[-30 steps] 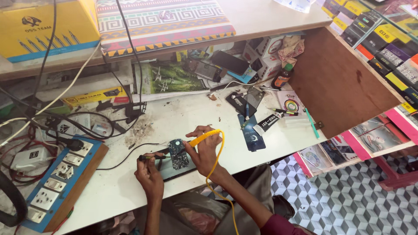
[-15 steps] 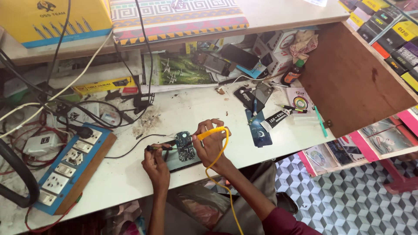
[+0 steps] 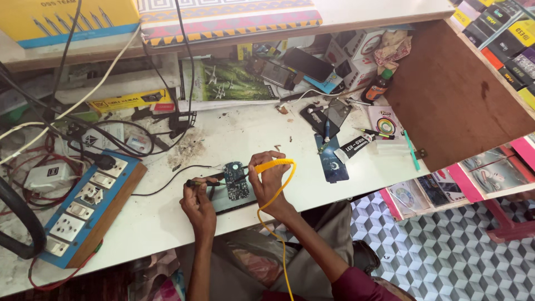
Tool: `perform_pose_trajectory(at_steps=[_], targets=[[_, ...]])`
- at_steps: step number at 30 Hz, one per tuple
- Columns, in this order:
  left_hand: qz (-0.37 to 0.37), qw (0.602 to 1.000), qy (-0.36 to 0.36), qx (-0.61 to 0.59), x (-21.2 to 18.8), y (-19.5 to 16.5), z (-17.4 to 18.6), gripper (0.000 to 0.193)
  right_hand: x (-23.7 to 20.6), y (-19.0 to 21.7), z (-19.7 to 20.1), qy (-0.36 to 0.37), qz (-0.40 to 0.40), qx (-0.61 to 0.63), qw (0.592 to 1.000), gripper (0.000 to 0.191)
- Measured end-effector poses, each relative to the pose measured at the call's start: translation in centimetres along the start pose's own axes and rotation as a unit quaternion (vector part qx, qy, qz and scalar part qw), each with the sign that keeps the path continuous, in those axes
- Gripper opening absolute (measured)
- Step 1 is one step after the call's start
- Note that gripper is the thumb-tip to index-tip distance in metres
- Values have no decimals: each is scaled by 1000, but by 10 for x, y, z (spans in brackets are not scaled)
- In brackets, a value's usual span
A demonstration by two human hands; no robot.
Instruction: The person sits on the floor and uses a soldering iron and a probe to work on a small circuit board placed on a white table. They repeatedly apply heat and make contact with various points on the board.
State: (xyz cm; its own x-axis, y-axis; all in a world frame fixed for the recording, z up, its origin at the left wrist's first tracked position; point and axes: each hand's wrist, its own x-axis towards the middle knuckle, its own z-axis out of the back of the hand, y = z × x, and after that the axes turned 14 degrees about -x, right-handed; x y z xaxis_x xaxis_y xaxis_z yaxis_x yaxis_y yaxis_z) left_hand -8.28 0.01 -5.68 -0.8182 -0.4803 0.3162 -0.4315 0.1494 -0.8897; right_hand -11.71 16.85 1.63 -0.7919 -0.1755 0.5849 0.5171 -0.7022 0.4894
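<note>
A small dark circuit board (image 3: 236, 180) lies on a grey pad (image 3: 234, 200) near the front edge of the white workbench (image 3: 245, 134). My right hand (image 3: 267, 181) grips a yellow-handled probe (image 3: 273, 165) whose yellow cable (image 3: 273, 223) drops past my wrist; its tip is at the board's right side. My left hand (image 3: 198, 200) holds a thin dark probe (image 3: 196, 183) with a black wire, its tip pointing at the board's left edge.
A blue switch and socket board (image 3: 89, 203) sits at the left among tangled cables. Phones (image 3: 301, 64), a glue tube (image 3: 356, 147), a small bottle (image 3: 378, 88) and tools lie at the back right. A brown panel (image 3: 451, 95) stands to the right.
The view has shifted slightly, so the bench sits a little differently in frame. Both hands stay at the circuit board with their probes, hardly moved.
</note>
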Motion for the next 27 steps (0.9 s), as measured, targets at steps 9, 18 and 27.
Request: perform_pose_trajectory(at_steps=[9,18,27], targets=[[34,999,-14,34,-2,1,0,14,-3,-13,-5,-19,-2,-49,999,23],[-6,1000,3,4,-3,3,0,12,-7,-5,-7,-51,18,-81,995,18],[46,998,-31,33,0,-1,0,13,-19,-1,-5,-62,-55,13,996,25]])
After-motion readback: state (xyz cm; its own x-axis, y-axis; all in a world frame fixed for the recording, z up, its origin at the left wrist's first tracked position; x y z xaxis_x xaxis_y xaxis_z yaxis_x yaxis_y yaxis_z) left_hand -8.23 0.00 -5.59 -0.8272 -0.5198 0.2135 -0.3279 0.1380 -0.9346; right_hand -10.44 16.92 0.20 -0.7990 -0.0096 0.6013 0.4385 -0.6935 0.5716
